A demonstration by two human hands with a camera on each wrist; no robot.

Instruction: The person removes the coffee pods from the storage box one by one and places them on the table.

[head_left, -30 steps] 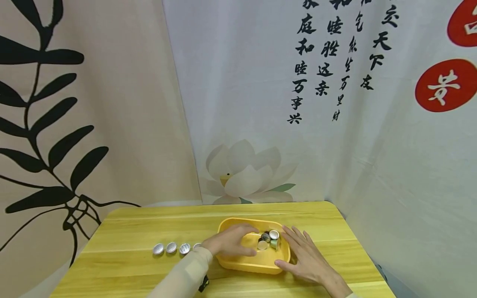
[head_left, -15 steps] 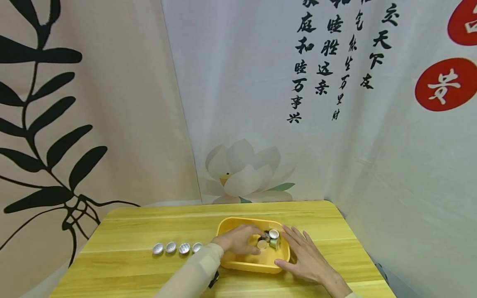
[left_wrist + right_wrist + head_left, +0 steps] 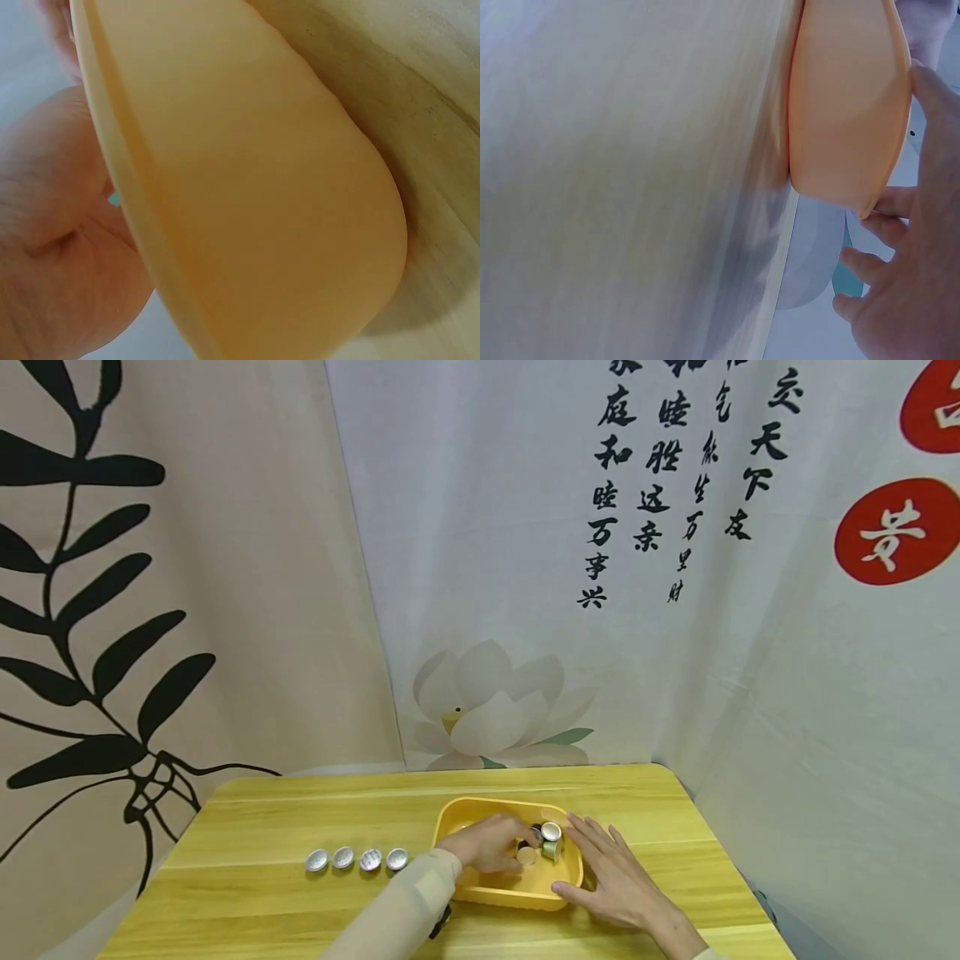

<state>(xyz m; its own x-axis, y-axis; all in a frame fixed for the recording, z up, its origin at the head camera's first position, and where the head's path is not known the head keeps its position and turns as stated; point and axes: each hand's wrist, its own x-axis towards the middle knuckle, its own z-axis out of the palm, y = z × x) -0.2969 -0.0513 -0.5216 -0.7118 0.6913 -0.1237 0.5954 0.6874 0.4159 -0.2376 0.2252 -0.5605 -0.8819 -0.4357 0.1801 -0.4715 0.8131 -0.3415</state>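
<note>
In the head view a yellow plastic basket (image 3: 517, 902) stands on the table. Small round metal bottle caps, silver (image 3: 551, 832), green-sided (image 3: 551, 851) and pale gold (image 3: 527, 856), lie together in its right half. My left hand (image 3: 487, 845) reaches over the left side into the basket, its bent fingers among the caps; the fingertips are partly hidden, so a grip cannot be made out. With fingers spread, my right hand (image 3: 618, 885) rests along the basket's right rim. The right wrist view shows its thumb and fingertips touching the rim of the basket (image 3: 847, 97).
Several silver bottle caps (image 3: 343, 858) lie in a row on the wood-grain table (image 3: 247, 893), left of the basket. Behind the table hangs a printed cloth (image 3: 510, 568) with a lotus and writing. The left forearm crosses the table's front.
My left hand has moved right and deeper into the basket, bringing its fingers to the caps. The forearm now uncovers the rightmost cap of the row. The right hand stays in place.
</note>
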